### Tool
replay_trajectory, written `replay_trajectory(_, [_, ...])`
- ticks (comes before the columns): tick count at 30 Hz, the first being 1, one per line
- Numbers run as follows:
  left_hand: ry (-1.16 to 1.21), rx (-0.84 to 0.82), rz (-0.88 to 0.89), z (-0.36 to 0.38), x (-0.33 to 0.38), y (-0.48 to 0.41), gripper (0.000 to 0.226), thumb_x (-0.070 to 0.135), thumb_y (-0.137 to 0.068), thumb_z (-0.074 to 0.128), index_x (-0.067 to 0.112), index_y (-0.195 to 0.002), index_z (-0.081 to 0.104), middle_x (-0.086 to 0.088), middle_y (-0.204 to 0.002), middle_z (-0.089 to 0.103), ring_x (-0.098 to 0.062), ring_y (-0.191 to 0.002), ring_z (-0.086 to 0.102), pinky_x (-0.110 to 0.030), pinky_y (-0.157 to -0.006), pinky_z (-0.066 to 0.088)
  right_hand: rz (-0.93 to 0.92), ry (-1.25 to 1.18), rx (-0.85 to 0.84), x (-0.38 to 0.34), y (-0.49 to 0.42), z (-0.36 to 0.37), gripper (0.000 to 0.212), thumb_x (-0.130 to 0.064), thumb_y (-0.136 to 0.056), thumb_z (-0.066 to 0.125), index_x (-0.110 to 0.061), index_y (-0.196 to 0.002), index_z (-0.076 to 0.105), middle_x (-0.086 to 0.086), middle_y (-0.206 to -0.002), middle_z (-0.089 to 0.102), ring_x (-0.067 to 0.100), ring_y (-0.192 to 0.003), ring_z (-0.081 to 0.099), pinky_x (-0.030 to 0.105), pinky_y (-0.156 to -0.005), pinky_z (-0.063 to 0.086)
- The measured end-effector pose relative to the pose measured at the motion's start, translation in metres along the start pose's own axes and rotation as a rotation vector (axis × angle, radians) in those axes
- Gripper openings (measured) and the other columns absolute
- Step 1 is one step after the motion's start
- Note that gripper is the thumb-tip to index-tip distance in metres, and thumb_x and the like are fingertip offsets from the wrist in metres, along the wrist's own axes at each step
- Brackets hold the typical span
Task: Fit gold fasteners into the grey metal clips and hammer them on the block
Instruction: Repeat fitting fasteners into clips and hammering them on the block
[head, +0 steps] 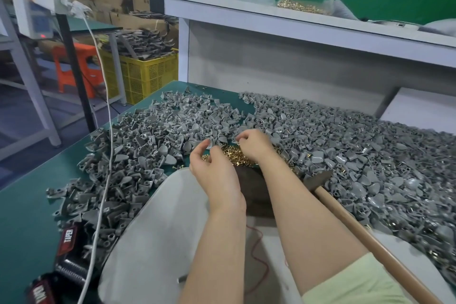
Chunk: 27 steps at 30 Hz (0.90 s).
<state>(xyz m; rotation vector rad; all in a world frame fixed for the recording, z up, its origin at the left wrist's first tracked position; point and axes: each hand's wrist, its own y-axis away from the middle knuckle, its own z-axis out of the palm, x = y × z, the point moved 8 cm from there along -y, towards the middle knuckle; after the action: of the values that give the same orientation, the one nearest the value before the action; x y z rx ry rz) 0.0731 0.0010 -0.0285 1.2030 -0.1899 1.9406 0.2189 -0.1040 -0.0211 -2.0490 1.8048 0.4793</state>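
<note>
Fingers (197, 154) on our left hand (212, 173) are curled into a loose hook, thumb and forefinger apart, right over the gold fasteners (233, 154). Whether a clip sits at those tips, we can't tell. Our right hand (255, 144) is knuckles-up just beyond, fingers bunched tight together, tips tucked down at the far edge of the gold heap. Something small may be pinched there, but it's hidden from us.

Both forearms come in side by side from the bottom, wrists close. The right one crosses above the dark block (256, 196), which sits just this side of the fasteners. The hammer (318, 179) lies just right of that forearm, its wooden handle running back towards our right elbow.

Room is tight, folks: grey metal clips (158, 136) are heaped left, right and behind the hands, up to the pale back panel (283, 57). The green table (27, 210) shows bare only along its left edge. A white cable (108, 155) drapes across the left pile, and a pale sheet (160, 219) lies under our arms.
</note>
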Motion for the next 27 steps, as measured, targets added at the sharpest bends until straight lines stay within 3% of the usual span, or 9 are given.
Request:
replay_trajectory(1, [-0.001,0.000,0.001,0.000,0.000,0.000,0.020,0.008,-0.093,0.045,0.023,-0.103,0.053,-0.004,-0.127,0.050,0.002,-0.079,0.049,-0.010,-0.059,0.035,-0.011,-0.084,0.055,0.000,0.003,-0.010,0.026,-0.014,-0.095,0.044,-0.018,-0.107,0.066,0.001,-0.115,0.064,0.012,-0.077,0.059,0.025,-0.066,0.046])
replay_trajectory(3, [-0.002,-0.001,0.007,0.000,0.001,0.000,0.020,0.008,-0.093,0.045,0.023,-0.104,0.053,-0.004,-0.128,0.050,0.003,-0.078,0.049,-0.007,-0.056,0.036,-0.018,-0.210,0.091,0.003,0.011,-0.026,0.016,-0.020,-0.094,0.047,-0.019,-0.097,0.062,-0.004,-0.103,0.061,0.006,-0.070,0.054,0.022,-0.056,0.037])
replay_trajectory(8, [-0.081,-0.071,0.061,0.005,0.004,0.004,0.023,0.008,-0.093,0.047,0.024,-0.109,0.053,-0.002,-0.128,0.049,0.003,-0.083,0.050,-0.011,-0.063,0.035,0.013,-0.462,-0.109,0.016,0.043,-0.039,0.008,-0.017,-0.090,0.054,-0.017,-0.085,0.060,0.005,-0.099,0.068,0.019,-0.087,0.064,0.038,-0.084,0.054])
replay_trajectory(11, [-0.242,-0.205,0.170,0.017,0.010,0.008,0.030,0.008,-0.092,0.052,0.025,-0.115,0.057,0.004,-0.123,0.051,0.007,-0.082,0.051,-0.007,-0.066,0.040,0.000,-0.770,-0.296,0.010,0.068,-0.045,0.013,-0.006,-0.093,0.052,-0.012,-0.083,0.058,0.004,-0.088,0.068,0.015,-0.075,0.064,0.030,-0.077,0.054])
replay_trajectory(14, [-0.440,-0.429,0.226,0.037,0.006,0.018,0.028,0.007,-0.091,0.056,0.019,-0.116,0.061,0.004,-0.113,0.061,-0.001,-0.092,0.058,-0.008,-0.077,0.042,-0.047,-0.853,-0.387,0.001,0.087,-0.057,0.017,-0.002,-0.093,0.050,-0.012,-0.081,0.056,0.004,-0.082,0.065,0.014,-0.071,0.062,0.024,-0.070,0.053])
replay_trajectory(18, [-0.539,-0.478,0.292,0.041,0.004,0.023,0.015,0.009,-0.090,0.060,0.018,-0.102,0.063,-0.003,-0.098,0.068,-0.016,-0.094,0.064,-0.025,-0.084,0.047,-0.070,-0.802,-0.408,-0.002,0.099,-0.065,0.016,-0.003,-0.094,0.049,-0.012,-0.083,0.055,0.006,-0.086,0.064,0.013,-0.070,0.062,0.021,-0.067,0.052])
replay_trajectory(23, [-0.496,-0.379,0.308,0.033,0.010,0.018,0.011,0.014,-0.088,0.065,0.020,-0.092,0.057,-0.001,-0.090,0.066,-0.015,-0.087,0.062,-0.028,-0.080,0.048,-0.040,-0.801,-0.299,0.003,0.089,-0.066,0.009,-0.012,-0.095,0.052,-0.013,-0.088,0.057,0.008,-0.088,0.071,0.013,-0.071,0.067,0.023,-0.068,0.054])
replay_trajectory(26, [-0.394,-0.292,0.263,0.023,0.015,0.013,0.012,0.014,-0.090,0.061,0.026,-0.091,0.058,0.000,-0.088,0.063,-0.013,-0.082,0.059,-0.027,-0.075,0.046,0.009,-0.305,0.019,0.020,0.064,-0.074,0.009,-0.011,-0.092,0.058,-0.015,-0.093,0.065,0.006,-0.102,0.071,0.013,-0.085,0.067,0.028,-0.083,0.055])
replay_trajectory(27, [-0.351,-0.276,0.233,0.021,0.015,0.011,0.017,0.012,-0.090,0.059,0.029,-0.090,0.059,0.000,-0.088,0.063,-0.012,-0.081,0.059,-0.026,-0.075,0.046,0.011,-0.141,0.041,0.020,0.057,-0.071,0.010,-0.012,-0.090,0.061,-0.015,-0.096,0.069,0.003,-0.109,0.069,0.015,-0.095,0.065,0.029,-0.089,0.051])
